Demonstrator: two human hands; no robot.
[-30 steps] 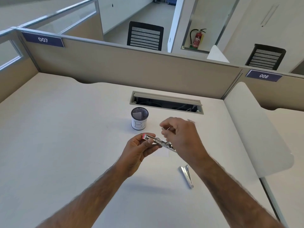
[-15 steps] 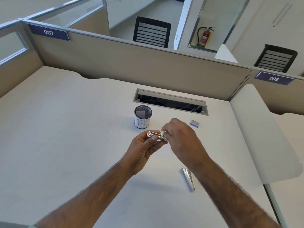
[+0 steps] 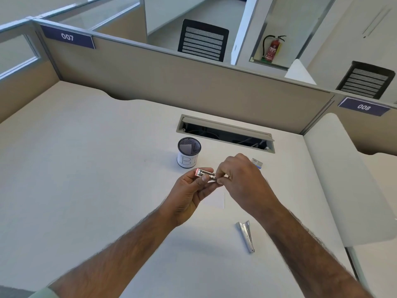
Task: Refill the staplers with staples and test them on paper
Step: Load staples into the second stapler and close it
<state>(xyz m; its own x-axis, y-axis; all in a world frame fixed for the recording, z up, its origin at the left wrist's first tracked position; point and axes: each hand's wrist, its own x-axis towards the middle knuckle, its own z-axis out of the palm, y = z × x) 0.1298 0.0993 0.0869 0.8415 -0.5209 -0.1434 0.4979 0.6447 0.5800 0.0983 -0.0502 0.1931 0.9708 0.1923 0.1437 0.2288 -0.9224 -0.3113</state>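
Left hand [image 3: 189, 191] gripping stapler [image 3: 205, 174], right hand [image 3: 242, 179] pinching it, signs "007" [image 3: 67, 37], "008" [image 3: 364, 107]

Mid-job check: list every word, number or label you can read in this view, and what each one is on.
"007": purple plate on the partition, left.
"008", appearing mirrored: purple plate on the partition, right.
"BI", large letters, possibly cut off: white label on the mesh cup.
Fire extinguisher label: too small to read.
Small staple box: print too blurred to read.
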